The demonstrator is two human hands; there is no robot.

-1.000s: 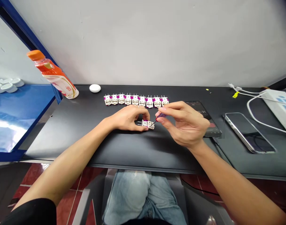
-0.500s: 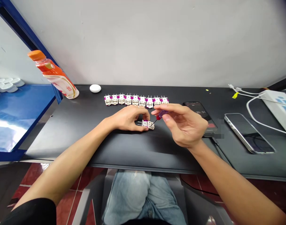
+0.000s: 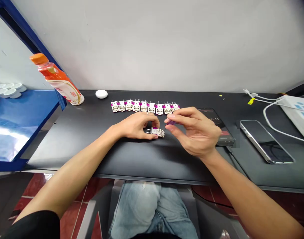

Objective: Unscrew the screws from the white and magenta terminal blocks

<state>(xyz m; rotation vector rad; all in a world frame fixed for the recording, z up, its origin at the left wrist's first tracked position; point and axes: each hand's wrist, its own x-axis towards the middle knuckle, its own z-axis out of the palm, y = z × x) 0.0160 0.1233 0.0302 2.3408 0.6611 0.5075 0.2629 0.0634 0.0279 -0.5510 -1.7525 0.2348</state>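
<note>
My left hand is closed around a small white-and-purple plug insert with metal prongs pointing left, pinned on the black desk between thumb and fingers. Between the thumb and fingertips of my right hand is a small screwdriver with a purple-red handle. Its thin shaft slants down to the left, and the tip meets the right end of the insert. Just beyond my hands, several similar plug inserts stand in a row with their prongs up.
An orange-capped bottle and a white oval object stand at the back left. To the right lie a dark phone with a timer, another phone, a white cable and a white box. The desk's front edge is above my lap.
My right-hand fingers have shifted and curled more around the screwdriver handle, hiding its red part. My left hand and the plug insert stay in place.
</note>
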